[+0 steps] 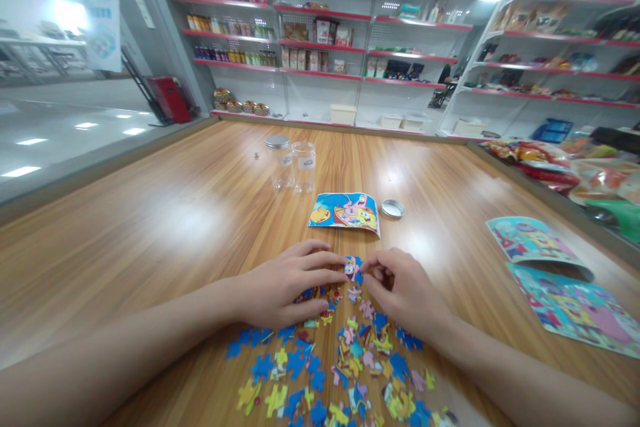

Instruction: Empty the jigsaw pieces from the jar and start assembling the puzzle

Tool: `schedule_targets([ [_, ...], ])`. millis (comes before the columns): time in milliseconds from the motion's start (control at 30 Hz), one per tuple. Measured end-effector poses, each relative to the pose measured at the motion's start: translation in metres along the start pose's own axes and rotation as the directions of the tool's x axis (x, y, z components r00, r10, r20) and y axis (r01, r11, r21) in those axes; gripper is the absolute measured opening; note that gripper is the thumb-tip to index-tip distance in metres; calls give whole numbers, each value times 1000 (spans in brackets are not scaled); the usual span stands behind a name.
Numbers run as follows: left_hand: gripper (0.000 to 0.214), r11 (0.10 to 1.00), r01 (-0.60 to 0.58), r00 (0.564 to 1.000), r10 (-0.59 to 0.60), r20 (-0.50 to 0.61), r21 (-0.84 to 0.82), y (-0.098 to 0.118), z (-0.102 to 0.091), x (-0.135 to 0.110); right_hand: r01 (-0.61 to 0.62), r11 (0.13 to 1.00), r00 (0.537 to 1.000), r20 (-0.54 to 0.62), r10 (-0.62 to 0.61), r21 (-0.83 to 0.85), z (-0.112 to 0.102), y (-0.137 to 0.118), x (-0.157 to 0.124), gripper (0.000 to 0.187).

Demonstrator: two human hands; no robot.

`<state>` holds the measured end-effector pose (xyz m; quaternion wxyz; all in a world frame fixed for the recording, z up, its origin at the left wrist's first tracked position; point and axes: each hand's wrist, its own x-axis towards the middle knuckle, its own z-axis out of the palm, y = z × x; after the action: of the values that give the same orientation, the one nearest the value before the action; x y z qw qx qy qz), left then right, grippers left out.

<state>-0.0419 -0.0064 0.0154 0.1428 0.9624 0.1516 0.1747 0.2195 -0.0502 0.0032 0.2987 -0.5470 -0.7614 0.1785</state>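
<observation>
A small joined patch of jigsaw puzzle pieces (353,269) lies on the table between my hands. My left hand (295,280) rests flat with its fingers stretched out, the tips touching the patch's left edge. At the right edge, my right hand (400,283) has thumb and index finger pinched on a puzzle piece, mostly hidden by the fingertips. Loose blue, yellow and pink puzzle pieces (296,365) are strewn below and partly under both hands. Just beyond stands a slightly curled picture card (345,213) with cartoon figures on blue.
Behind the card are a lidded clear jar (281,163) and an open clear jar (303,170). A silver lid (393,209) lies right of the card. Two curled picture sheets (575,303) sit at the right, near packaged snacks (545,163). Stocked shelves (325,13) stand behind the table.
</observation>
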Motion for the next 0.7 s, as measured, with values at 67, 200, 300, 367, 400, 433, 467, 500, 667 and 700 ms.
schedule_targets([
  [67, 48, 1000, 10, 1000, -10, 10, 5, 0, 0, 0, 9, 1000, 1000, 2, -9, -18, 0, 0, 0, 7],
  [200, 48, 1000, 14, 1000, -14, 27, 15, 0, -1, -1, 22, 998, 1000, 1, -22, -55, 1, 0, 0, 7],
  [300, 48, 1000, 12, 1000, -12, 26, 14, 0, -1, -1, 28, 998, 1000, 1, -28, -59, 1, 0, 0, 7],
  [367, 48, 1000, 15, 999, -15, 35, 18, 0, 0, -1, 28, 998, 1000, 3, -28, -54, 1, 0, 0, 6],
  [400, 48, 1000, 14, 999, -15, 38, 20, 0, 0, -1, 28, 998, 1000, 4, -28, -53, 1, 0, 0, 7],
  [433, 48, 1000, 13, 999, -13, 36, 20, 0, 0, 0, 29, 998, 1000, 7, -29, -53, 1, 0, 0, 7],
  [467, 49, 1000, 10, 999, -11, 33, 19, 0, 0, 0, 30, 998, 1000, 7, -30, -56, 1, 0, 0, 7],
  [500, 48, 1000, 8, 1000, -8, 25, 16, 0, 0, 0, 32, 998, 1000, 3, -31, -60, 1, 0, 0, 7],
  [667, 48, 1000, 12, 1000, -12, 22, 9, 1, -1, 0, 43, 997, 999, 0, -44, -63, 1, 0, 0, 6],
  [700, 48, 1000, 15, 1000, -15, 28, 13, 1, -1, 0, 46, 997, 999, 0, -46, -59, 1, 1, 0, 6],
])
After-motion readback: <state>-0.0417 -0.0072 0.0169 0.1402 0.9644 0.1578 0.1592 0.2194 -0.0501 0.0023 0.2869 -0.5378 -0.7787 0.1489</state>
